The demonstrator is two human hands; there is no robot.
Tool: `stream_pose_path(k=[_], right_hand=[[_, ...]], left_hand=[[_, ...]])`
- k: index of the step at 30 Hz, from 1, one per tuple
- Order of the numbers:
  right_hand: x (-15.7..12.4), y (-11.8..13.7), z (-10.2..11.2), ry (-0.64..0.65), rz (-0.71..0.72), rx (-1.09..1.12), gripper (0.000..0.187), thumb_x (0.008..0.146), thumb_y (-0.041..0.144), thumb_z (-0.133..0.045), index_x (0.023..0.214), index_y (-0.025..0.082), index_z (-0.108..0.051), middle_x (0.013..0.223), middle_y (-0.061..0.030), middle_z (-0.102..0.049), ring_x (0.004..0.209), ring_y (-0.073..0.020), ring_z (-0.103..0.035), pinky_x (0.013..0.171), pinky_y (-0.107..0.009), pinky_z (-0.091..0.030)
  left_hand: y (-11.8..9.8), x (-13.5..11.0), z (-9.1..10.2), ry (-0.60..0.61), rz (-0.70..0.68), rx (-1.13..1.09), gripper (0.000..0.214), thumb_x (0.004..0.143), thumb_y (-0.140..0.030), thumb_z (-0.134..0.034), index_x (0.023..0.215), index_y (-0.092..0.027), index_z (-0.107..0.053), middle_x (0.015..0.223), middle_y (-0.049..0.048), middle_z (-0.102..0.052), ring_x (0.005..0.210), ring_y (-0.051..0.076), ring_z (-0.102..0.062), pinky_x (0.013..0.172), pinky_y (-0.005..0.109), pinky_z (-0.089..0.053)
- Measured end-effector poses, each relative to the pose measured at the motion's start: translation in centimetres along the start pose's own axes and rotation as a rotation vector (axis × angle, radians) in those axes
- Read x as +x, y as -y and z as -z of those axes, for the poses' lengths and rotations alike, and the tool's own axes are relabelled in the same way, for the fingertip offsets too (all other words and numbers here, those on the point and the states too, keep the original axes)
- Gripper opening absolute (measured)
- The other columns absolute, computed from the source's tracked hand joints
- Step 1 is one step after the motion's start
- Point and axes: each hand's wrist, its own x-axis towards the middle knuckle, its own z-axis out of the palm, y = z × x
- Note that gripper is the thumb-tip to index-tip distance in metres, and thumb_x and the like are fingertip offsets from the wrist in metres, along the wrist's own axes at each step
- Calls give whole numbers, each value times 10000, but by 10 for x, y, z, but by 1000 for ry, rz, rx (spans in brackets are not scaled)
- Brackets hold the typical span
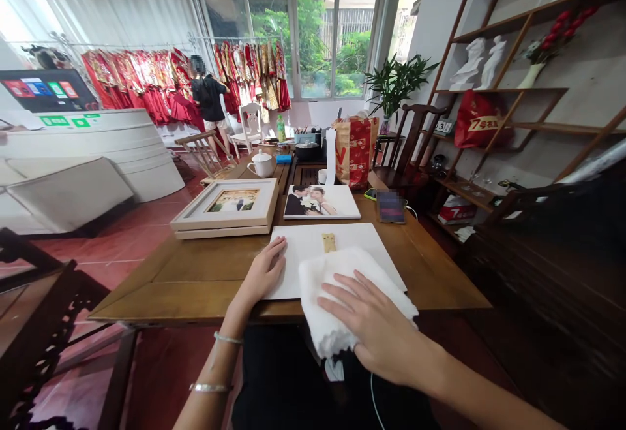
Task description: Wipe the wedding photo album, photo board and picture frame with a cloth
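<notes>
A white board lies near the table's front edge, with a small gold-coloured metal plate on its upper middle. My left hand rests on the board's left edge, fingers extended and loosely together, holding nothing. On the front right of the board, a white fluffy cloth hangs partly over the table edge. My right hand lies flat across this cloth with its fingers spread. Part of the board is hidden beneath the cloth.
The wooden table also bears stacked picture frames, a couple's photo panel, a phone, a white lidded cup and a paper bag. Beyond, a person stands by racks of red garments.
</notes>
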Motion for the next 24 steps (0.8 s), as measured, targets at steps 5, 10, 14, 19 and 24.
stream_pose_path(k=[5, 10, 14, 19, 24], right_hand=[[33, -36, 2, -63, -185, -73, 726, 672, 87, -469, 1386, 203, -409, 1444, -65, -400, 1372, -282, -193, 1126, -489, -104], [96, -65, -6, -3, -286, -103, 689, 753, 180, -516, 1421, 183, -348, 1514, -116, -254, 1385, -348, -129, 1094, -551, -118], [123, -49, -13, -6, -253, -137, 643, 792, 205, -504, 1412, 120, -352, 1504, -171, -251, 1380, -375, -128, 1085, -588, -71], [89, -1, -19, -27, -70, -95, 649, 772, 174, -488, 1403, 98, -355, 1500, -170, -262, 1389, -342, -119, 1110, -560, -60], [19, 29, -8, 62, 87, 74, 691, 719, 165, -485, 1399, 160, -357, 1524, -77, -241, 1409, -272, -62, 1142, -486, -27]], left_hand=[[0, -1, 3, 17, 11, -20, 498, 818, -302, -432, 1257, -97, -548, 1396, 126, -478, 1321, 246, -409, 1124, 401, -290], [4, 1, 2, -4, 8, -39, 477, 866, -295, -333, 1235, -105, -567, 1379, 117, -500, 1309, 221, -427, 1126, 395, -290], [6, 1, 1, -25, 5, -47, 455, 868, -283, -328, 1217, -143, -584, 1365, 90, -521, 1304, 215, -434, 1125, 404, -295], [6, -1, 2, -29, 26, -66, 460, 869, -309, -331, 1212, -137, -585, 1358, 94, -529, 1300, 220, -441, 1122, 405, -300], [1, -1, 2, -30, 41, -89, 467, 901, -376, -313, 1212, -154, -582, 1350, 85, -538, 1301, 206, -439, 1119, 403, -298]])
